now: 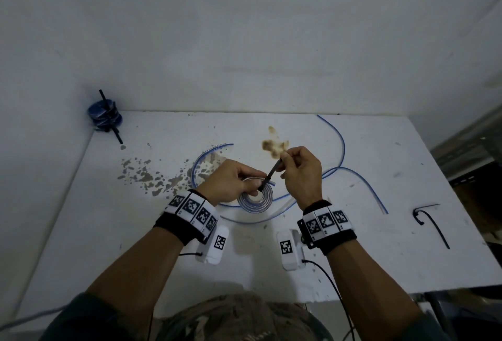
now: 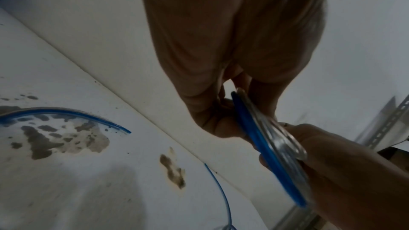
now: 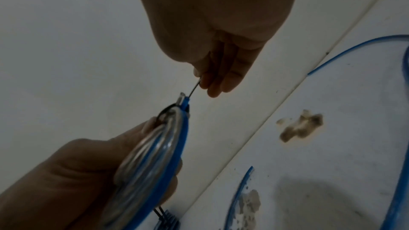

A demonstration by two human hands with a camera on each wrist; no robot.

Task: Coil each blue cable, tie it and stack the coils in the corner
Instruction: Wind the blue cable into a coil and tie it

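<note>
From the head view the left hand (image 1: 231, 183) pinches a flat spiral coil (image 1: 255, 199) of blue-edged clear cable above the white, stained bench (image 1: 353, 245); the right hand (image 1: 301, 169) pinches the thin black tie (image 1: 270, 175) looped through it; the right wrist view alone shows that loop hugging the coil's rim; tied coils (image 1: 104, 115) sit stacked in the far left corner; loose cables (image 1: 342, 145) curve nearby.

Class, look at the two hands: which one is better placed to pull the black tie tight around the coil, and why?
The right hand: it already pinches the free end of the black tie, while the left hand grips the coil and steadies it.
</note>
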